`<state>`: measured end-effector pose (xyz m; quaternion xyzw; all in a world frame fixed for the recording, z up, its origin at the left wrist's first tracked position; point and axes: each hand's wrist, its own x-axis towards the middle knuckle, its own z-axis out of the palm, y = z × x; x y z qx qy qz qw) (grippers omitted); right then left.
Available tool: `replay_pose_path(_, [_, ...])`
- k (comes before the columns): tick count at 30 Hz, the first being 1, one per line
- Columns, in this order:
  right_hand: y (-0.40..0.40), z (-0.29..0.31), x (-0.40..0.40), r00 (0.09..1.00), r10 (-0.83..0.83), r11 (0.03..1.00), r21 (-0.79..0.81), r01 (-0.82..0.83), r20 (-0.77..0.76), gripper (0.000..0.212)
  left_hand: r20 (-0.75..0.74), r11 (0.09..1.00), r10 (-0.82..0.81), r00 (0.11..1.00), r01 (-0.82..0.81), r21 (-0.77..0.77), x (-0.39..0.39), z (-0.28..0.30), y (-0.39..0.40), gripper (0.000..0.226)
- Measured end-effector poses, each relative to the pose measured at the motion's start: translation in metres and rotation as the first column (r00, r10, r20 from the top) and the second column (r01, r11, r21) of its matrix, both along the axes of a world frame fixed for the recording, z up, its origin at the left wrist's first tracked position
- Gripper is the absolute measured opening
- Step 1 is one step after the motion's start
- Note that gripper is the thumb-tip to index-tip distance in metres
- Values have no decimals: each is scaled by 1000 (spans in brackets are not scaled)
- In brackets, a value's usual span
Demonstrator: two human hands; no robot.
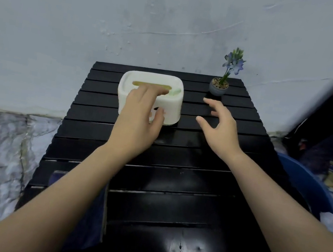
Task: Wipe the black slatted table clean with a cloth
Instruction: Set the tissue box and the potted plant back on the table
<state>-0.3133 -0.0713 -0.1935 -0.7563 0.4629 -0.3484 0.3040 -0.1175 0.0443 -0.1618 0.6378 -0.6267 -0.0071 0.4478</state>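
Observation:
The black slatted table (174, 181) fills the middle of the view and stands against a pale wall. A white tissue box (173, 103) with a slot in its lid sits at the table's far left-centre. My left hand (138, 119) rests over the box's front, fingers on the lid by the slot and thumb against the front wall. My right hand (219, 125) hovers just right of the box, fingers spread and holding nothing. A dark blue cloth (91, 218) lies on the table's near left, partly hidden under my left forearm.
A small grey pot with a blue flower (219, 87) stands at the far right corner of the table. A blue basin (307, 190) with something white in it sits right of the table. Marble-patterned floor lies to the left.

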Motion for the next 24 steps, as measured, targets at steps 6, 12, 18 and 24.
replay_pose_path(6, [-45,7,-19,967,-50,996,-85,30,-250,41,64,977,-193,979,185,104,-52,-10,-35,29])
replay_pose_path(12, [-100,3,-13,880,-45,999,-15,43,-472,53,172,902,-332,927,259,345,-84,-41,-67,51])
replay_pose_path(18, [-142,-9,8,894,27,998,68,4,-447,67,344,852,-352,870,147,502,-89,-72,-84,60])
replay_pose_path(24, [-158,-20,20,926,-19,1000,12,25,-378,54,335,850,-334,881,128,511,-88,-77,-85,61])
